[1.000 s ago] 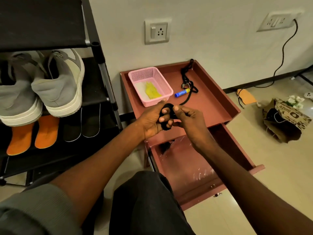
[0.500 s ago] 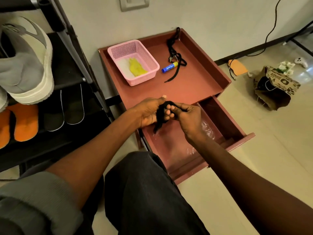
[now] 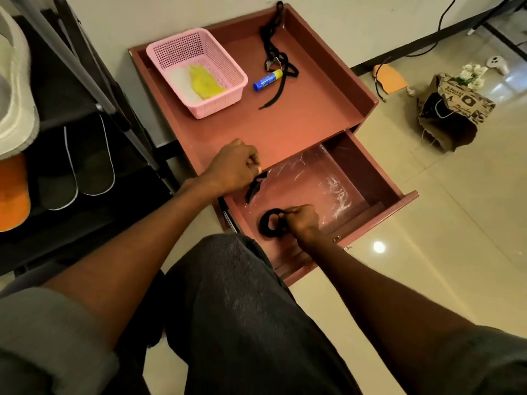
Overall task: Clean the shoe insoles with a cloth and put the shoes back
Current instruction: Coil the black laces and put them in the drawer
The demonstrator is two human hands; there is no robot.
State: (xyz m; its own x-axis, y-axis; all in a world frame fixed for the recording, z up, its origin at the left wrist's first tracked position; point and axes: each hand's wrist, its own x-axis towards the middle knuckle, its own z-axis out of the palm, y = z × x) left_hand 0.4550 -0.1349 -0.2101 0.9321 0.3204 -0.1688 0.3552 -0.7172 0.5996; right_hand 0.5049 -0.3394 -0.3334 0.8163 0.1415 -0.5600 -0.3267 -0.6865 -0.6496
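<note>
My right hand (image 3: 302, 220) is low in the open drawer (image 3: 370, 178), fingers pinching a black coiled lace (image 3: 271, 223) so it lies down as a neat loop. My left hand (image 3: 233, 166), at the drawer's back edge, has its fingers curled round a second black strip (image 3: 256, 185), which dangles into the drawer. The shoes (image 3: 14, 109) sit on the rack (image 3: 85, 67) to my left, above orange insoles (image 3: 12, 192). A yellow cloth (image 3: 205, 84) waits in the pink basket (image 3: 222, 101) on the table (image 3: 313, 115), within reach for wiping, I judge.
</note>
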